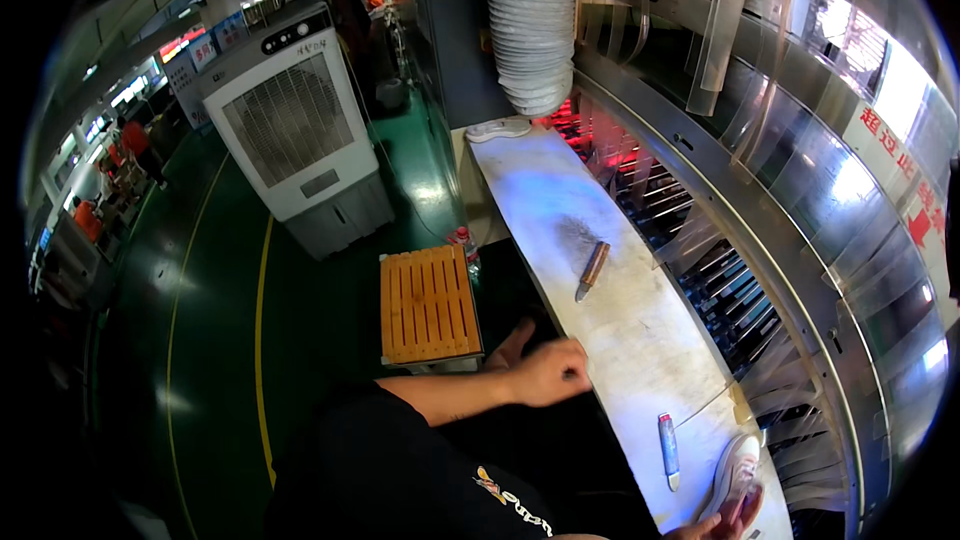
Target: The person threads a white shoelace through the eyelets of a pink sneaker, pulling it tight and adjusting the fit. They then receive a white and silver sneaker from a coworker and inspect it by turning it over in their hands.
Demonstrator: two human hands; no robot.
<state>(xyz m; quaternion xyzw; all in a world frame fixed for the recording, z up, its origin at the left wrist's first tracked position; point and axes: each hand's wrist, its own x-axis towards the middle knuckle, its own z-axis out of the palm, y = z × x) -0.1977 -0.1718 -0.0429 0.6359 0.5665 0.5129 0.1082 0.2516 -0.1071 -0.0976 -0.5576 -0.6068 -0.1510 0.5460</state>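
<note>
My left hand (552, 374) is closed in a loose fist near the bench's left edge, and nothing shows in its curled fingers. At the lower right, my right hand (700, 530), partly cut off by the frame, grips a white shoe (736, 470) with pinkish laces. That shoe rests on a long pale bench (620, 340). Left of the shoe lies a small blue tool (668, 445) with a red end and a pale flat tip. Farther up lies a brown-handled tool (594, 268) with a dark tip, beside a dark smudge.
Another white shoe (498, 130) sits at the bench's far end. Along the right runs a machine with rods (735, 290) and clear plastic strips (720, 20). A slatted wooden stool (430, 302), a bottle (463, 240) and an air cooler (295, 130) stand left. A ribbed duct (533, 20) hangs above.
</note>
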